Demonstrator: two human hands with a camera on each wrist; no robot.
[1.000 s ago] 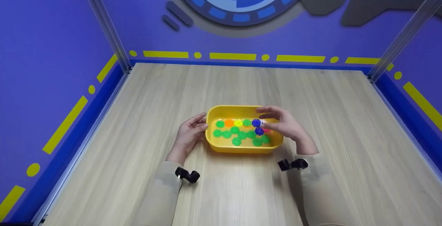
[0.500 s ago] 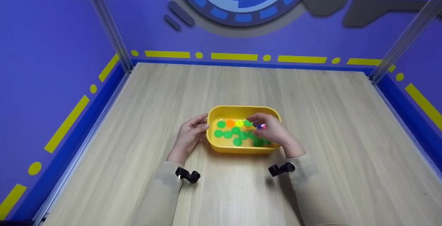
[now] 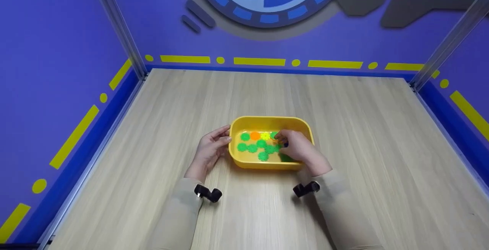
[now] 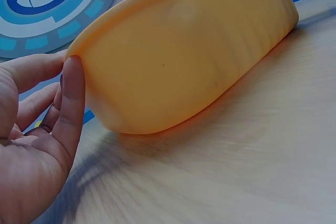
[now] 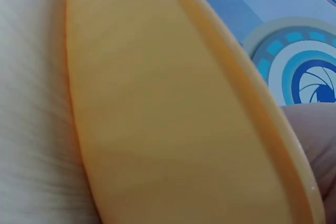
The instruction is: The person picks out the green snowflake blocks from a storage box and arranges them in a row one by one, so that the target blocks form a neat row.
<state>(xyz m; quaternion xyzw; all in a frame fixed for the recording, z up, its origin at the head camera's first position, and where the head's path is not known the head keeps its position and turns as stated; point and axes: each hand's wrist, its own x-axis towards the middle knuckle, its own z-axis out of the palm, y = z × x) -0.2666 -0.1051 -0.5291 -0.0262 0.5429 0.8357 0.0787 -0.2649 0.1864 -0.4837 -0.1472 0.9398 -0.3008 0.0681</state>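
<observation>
A yellow plastic bin stands on the table with flat, notched disc pieces on its floor. Several are green, one is an orange piece and one a yellow piece. My left hand pinches the bin's left rim between thumb and finger, which the left wrist view shows up close. Inside the right half, my right hand reaches down with bent fingers over the discs. A bit of dark blue shows between its thumb and fingers; its grip is hidden. The right wrist view mostly shows the bin's outer wall.
The wood-grain table extends around the bin on all sides. Blue printed panels enclose it at the back and both sides, with metal posts at the corners.
My right hand has moved left and lower into the bin, and now covers the dark blue and pink discs seen earlier. My left hand stays at the rim.
</observation>
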